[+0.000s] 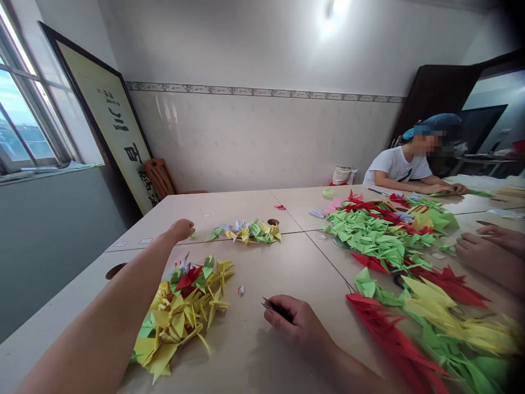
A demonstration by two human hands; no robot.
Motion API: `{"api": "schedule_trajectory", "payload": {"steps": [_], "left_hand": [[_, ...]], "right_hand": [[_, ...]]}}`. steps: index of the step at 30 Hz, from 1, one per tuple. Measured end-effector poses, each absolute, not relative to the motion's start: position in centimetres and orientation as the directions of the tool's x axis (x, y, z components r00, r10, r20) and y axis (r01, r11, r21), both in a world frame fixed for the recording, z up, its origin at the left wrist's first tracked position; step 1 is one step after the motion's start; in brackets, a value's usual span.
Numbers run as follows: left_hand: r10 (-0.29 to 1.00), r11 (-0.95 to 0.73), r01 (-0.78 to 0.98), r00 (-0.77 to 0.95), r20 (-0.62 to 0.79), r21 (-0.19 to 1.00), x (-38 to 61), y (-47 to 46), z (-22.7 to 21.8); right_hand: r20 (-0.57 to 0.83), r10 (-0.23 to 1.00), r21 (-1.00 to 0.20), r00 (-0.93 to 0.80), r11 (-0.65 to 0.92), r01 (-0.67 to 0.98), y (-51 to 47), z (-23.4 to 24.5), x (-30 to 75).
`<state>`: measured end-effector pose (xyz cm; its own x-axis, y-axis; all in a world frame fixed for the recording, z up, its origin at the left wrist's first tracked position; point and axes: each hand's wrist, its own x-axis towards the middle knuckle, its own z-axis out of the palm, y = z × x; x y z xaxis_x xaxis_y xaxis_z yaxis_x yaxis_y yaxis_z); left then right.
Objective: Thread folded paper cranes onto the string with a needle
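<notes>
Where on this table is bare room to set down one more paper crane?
Bare table lies between the yellow cranes and the right hand, below the small crane row. The right side is crowded, with green cranes and red cranes heaped.

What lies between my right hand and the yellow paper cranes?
Between the right hand and the yellow cranes, the head view shows bare tabletop and one small paper scrap.

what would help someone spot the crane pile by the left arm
At the near end of the tan table, find the person's left forearm and right hand. Between them lies a heap of paper cranes. It is mostly yellow, with some red and green, and lies apart from the bigger piles on the right.
</notes>
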<state>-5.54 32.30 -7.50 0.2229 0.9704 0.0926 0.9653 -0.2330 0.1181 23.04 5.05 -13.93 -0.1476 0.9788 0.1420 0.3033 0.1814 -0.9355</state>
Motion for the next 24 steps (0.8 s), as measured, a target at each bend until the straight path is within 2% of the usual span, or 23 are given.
{"api": "schedule_trajectory", "payload": {"steps": [4, 7, 11, 14, 16, 18, 19, 20, 22, 24], "left_hand": [[0.991, -0.117, 0.978, 0.103, 0.085, 0.174, -5.3, 31.0, -7.7], [0.991, -0.071, 0.962, 0.037, 0.131, 0.262, -5.0, 30.2, -6.9], [0.972, -0.08, 0.886, -0.032, 0.234, 0.456, -3.4, 28.4, -3.7], [0.954, -0.188, 0.756, -0.012, 0.3, 0.627, -0.3, 24.4, -2.4], [0.948, -0.296, 0.585, 0.081, 0.309, 0.755, 2.3, 20.1, -3.4], [0.946, -0.323, 0.402, 0.166, 0.279, 0.857, 4.8, 15.4, -5.7], [0.963, -0.235, 0.177, 0.178, 0.204, 0.956, 5.9, 13.4, -7.0], [0.977, -0.118, -0.018, 0.178, 0.119, 0.993, 6.7, 11.7, -8.3], [0.987, 0.01, -0.253, 0.155, 0.03, 0.967, 7.6, 9.4, -10.3], [0.988, 0.063, -0.35, 0.153, -0.009, 0.934, 7.7, 8.6, -11.3]], "right_hand": [[0.157, 0.977, -0.933, -0.147, 0.196, 0.302, 4.9, -13.8, 23.0], [0.172, 0.974, -0.929, -0.145, 0.21, 0.305, 4.8, -13.8, 23.1], [0.172, 0.977, -0.941, -0.126, 0.2, 0.272, 4.8, -13.7, 23.1], [0.171, 0.981, -0.962, -0.089, 0.186, 0.199, 4.8, -13.6, 23.0], [0.188, 0.981, -0.97, -0.049, 0.193, 0.146, 4.7, -13.6, 22.9], [0.192, 0.981, -0.977, -0.013, 0.193, 0.091, 4.5, -13.6, 22.8], [0.19, 0.982, -0.979, -0.004, 0.19, 0.069, 4.4, -13.6, 22.7], [0.189, 0.982, -0.981, -0.001, 0.189, 0.054, 4.3, -13.6, 22.7], [0.195, 0.981, -0.98, -0.005, 0.195, 0.048, 4.1, -13.5, 22.5], [0.214, 0.977, -0.975, -0.009, 0.214, 0.068, 4.0, -13.4, 22.4]]}}
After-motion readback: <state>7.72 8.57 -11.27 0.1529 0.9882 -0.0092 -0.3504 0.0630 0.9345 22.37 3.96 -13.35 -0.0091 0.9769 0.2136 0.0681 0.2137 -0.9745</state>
